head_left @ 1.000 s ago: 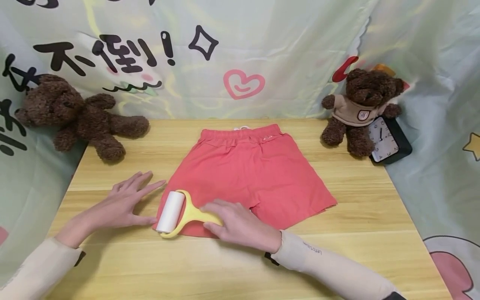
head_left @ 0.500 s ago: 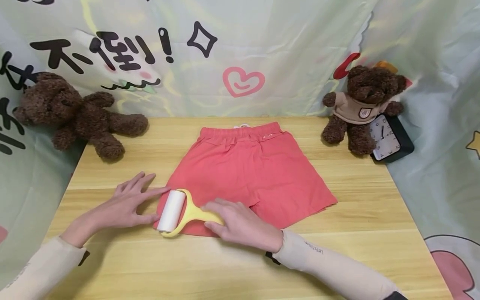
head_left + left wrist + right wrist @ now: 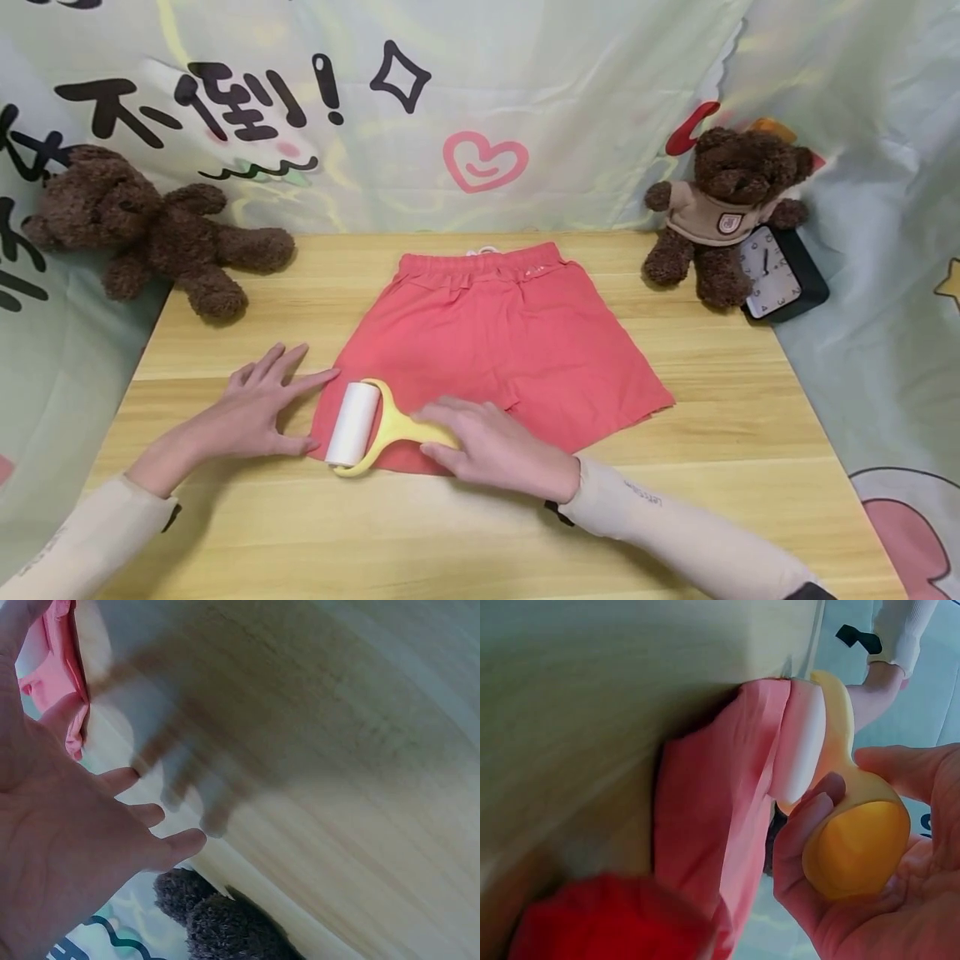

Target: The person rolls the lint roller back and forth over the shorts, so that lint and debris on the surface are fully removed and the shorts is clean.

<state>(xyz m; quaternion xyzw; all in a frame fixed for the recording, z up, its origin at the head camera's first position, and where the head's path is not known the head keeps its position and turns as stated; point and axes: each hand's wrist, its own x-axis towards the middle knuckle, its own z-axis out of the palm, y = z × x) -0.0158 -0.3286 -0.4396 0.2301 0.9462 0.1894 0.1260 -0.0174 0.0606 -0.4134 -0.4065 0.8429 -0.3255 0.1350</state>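
Observation:
Red shorts (image 3: 480, 333) lie flat on the wooden table, waistband toward the back. My right hand (image 3: 498, 442) grips the yellow handle of a lint roller (image 3: 393, 425), whose white cylinder rests on the lower left leg of the shorts. In the right wrist view, fingers and thumb curl round the hollow handle of the lint roller (image 3: 855, 847). At the left edge of the shorts my left hand (image 3: 251, 408) is spread, with the thumb and index fingertips touching the fabric. The left wrist view shows this hand (image 3: 82, 802) with its fingers extended.
A brown teddy bear (image 3: 172, 225) lies at the back left of the table (image 3: 480, 533). Another teddy bear (image 3: 731, 212) in a beige top sits at the back right, against a black square clock (image 3: 780, 271). A printed curtain (image 3: 585, 108) hangs behind.
The lint roller, in my right hand, has shifted slightly to the right over the left leg of the shorts. My left hand has moved a little right onto the fabric's edge.

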